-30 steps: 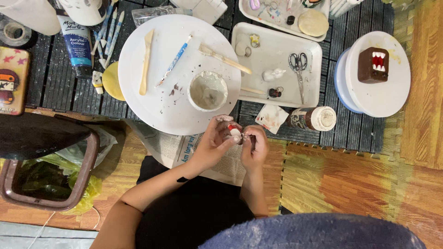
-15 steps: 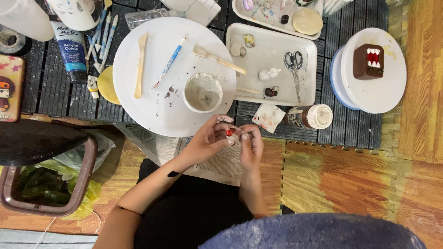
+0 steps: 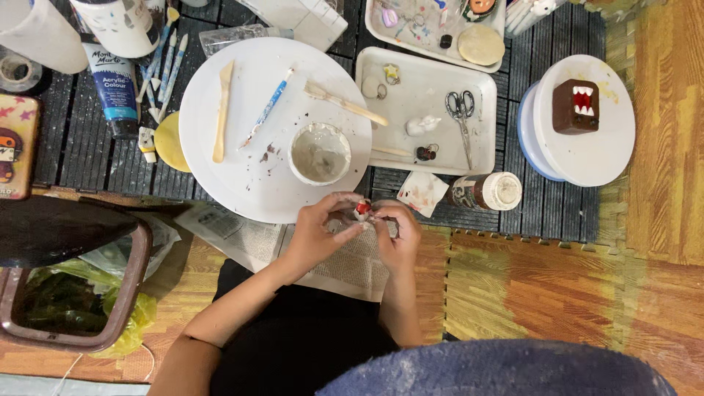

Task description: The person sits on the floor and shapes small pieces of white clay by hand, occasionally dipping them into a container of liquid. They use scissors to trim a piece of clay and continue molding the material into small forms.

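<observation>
My fingers (image 3: 358, 227) on both hands are pinched in tight around a tiny red and white piece (image 3: 362, 210). My left hand (image 3: 317, 233) cups it from the 9 o'clock side. My right hand (image 3: 396, 235) pinches it from the 3 o'clock side. The piece sits between my fingertips, up in the air, just over the newspaper (image 3: 345, 260) on my lap side. I cannot tell just what the little piece is, because my fingers hide most of it.

To do this bit well, I think I should hold it softly. If it is soft clay, a hard squeeze could squash it. One hand should keep it steady while the other does the small work. I should keep it over the paper, so it lands safe if it slips.

Just at 12 o'clock from my hands is a small white cup (image 3: 320, 152), messy inside. It stands on a big round white plate (image 3: 220, 176). A flat wooden stick (image 3: 223, 110) and a blue brush (image 3: 267, 108) lie on that plate too. At 1 o'clock is a white tray (image 3: 411, 158) with little scissors (image 3: 462, 114). At 3 o'clock a small jar (image 3: 485, 191) lies on its side. Far off at 2 o'clock, a brown block figure with a red mouth (image 3: 575, 105) stands on a round stand.
</observation>
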